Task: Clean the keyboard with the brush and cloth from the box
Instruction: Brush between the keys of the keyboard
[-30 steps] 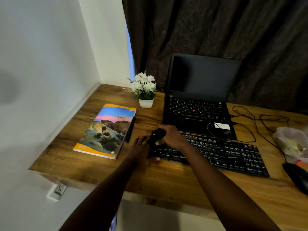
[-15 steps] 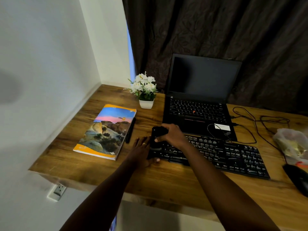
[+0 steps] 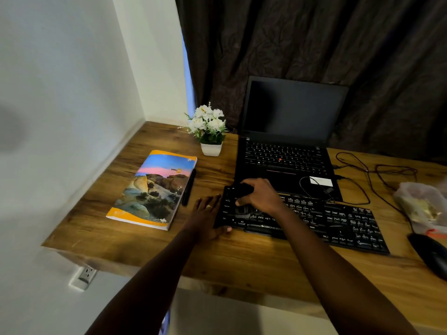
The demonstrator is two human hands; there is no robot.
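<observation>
Brush point(image 3: 243, 190) slightly inward from keyboard point(image 3: 338, 221) edge

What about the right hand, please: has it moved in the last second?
Yes. The right hand, gripping the brush, slid slightly right along the keyboard, away from its left end.

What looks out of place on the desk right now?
The black keyboard lies askew, angled to the desk edge, its far edge crowding the laptop. A cable loops across the laptop's palm rest. Nothing looks spilled or damaged.
</observation>
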